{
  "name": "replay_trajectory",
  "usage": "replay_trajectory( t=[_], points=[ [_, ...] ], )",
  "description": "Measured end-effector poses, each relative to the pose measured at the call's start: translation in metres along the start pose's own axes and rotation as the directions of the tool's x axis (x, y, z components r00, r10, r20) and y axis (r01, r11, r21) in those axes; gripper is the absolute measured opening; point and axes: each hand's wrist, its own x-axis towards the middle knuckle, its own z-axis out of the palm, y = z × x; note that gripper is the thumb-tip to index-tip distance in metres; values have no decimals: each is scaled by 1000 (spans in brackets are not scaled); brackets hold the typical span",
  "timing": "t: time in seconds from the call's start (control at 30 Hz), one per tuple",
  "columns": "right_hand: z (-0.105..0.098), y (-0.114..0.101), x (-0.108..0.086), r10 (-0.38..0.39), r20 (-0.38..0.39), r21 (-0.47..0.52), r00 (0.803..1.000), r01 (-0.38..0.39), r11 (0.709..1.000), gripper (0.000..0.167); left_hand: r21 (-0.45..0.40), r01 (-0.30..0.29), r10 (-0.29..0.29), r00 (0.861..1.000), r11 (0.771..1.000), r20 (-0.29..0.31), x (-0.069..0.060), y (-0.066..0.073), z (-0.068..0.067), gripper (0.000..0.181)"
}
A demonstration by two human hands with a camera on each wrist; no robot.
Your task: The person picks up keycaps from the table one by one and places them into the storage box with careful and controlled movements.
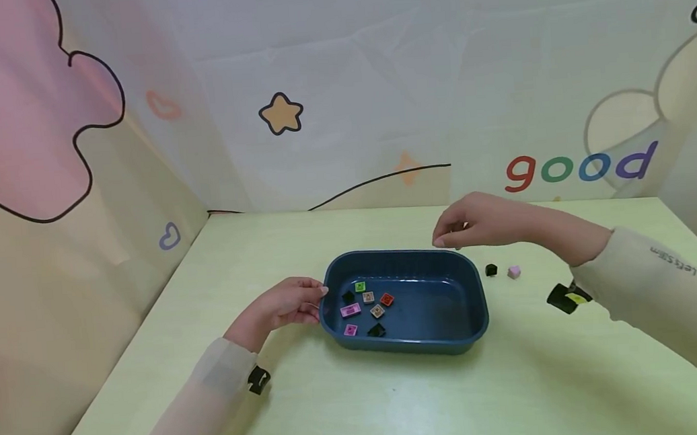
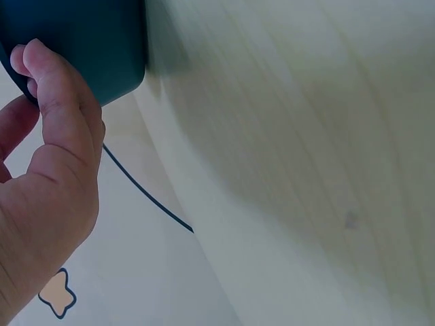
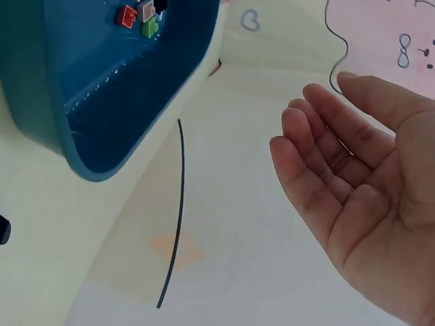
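Observation:
A dark blue plastic basin (image 1: 442,347) stands on the table, with small toy bricks in its left half: a green brick (image 1: 360,287), a red brick (image 1: 387,300), a long pink brick (image 1: 350,310), and several others in beige, black and pink. My left hand (image 1: 290,302) grips the basin's left rim between thumb and fingers. Above the far right corner of the basin hovers my right hand (image 1: 482,220). Its fingers are loosely bent, and the right wrist view shows the palm (image 3: 367,197) holding nothing.
To the right of the basin, a black brick (image 1: 491,270) and a light purple brick (image 1: 513,272) lie on the pale table (image 1: 398,409). A printed cloth backdrop (image 1: 347,110) rises behind the table and along its left side.

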Motion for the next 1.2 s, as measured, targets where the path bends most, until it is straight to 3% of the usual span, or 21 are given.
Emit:
replay_trajectory(
  t=[0.33, 0.67, 1.2],
  points=[
    [-4, 21, -38, 132, -100, 50, 986, -128, 991, 18, -11, -1, 1, 1000, 1000, 3, 0, 0, 0, 25],
    [3, 51, -77, 216, -207, 70, 954, -206, 976, 19, -18, 6, -6, 1000, 1000, 6, -1, 1, 1, 25],
    [41, 105, -94, 338, -211, 129, 917, -316, 940, 32, -16, 8, -8, 1000, 1000, -16, 0, -1, 1, 20]
  ],
)
